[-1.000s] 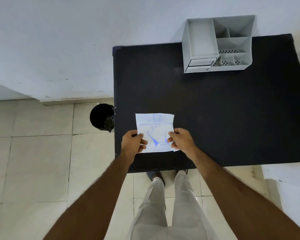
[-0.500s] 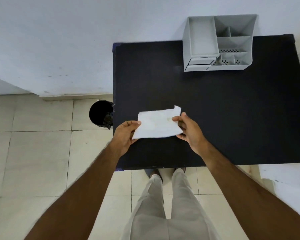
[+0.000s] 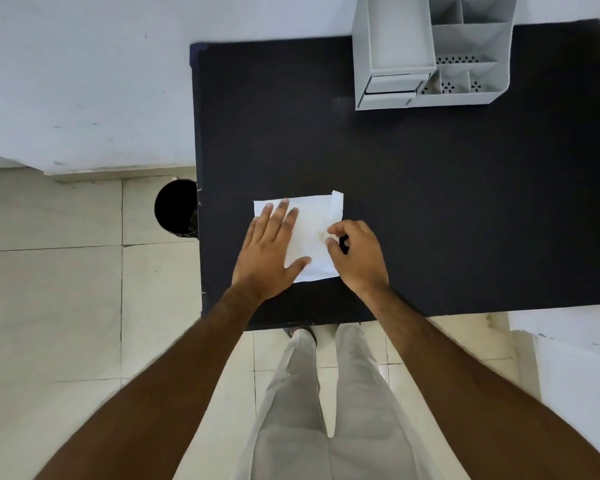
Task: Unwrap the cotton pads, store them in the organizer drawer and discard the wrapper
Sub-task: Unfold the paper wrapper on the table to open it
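A white wrapped pack of cotton pads [image 3: 314, 223] lies flat on the black table [image 3: 430, 202], plain side up, near the front left. My left hand [image 3: 269, 252] rests flat on its left half, fingers spread. My right hand [image 3: 357, 256] is at the pack's right edge, thumb and forefinger pinched on the wrapper. The grey organizer [image 3: 430, 53] stands at the table's far edge, with a small drawer [image 3: 390, 88] at its lower left, slightly pulled out.
A black round bin [image 3: 175, 207] stands on the tiled floor against the table's left edge. A white wall runs behind the table. My legs are below the table's front edge. A white surface [image 3: 575, 358] lies at the right.
The pack was held up by both hands with its blue print showing, then turned over. Now it lies on the table, my left hand flat on it, my right pinching its right edge.
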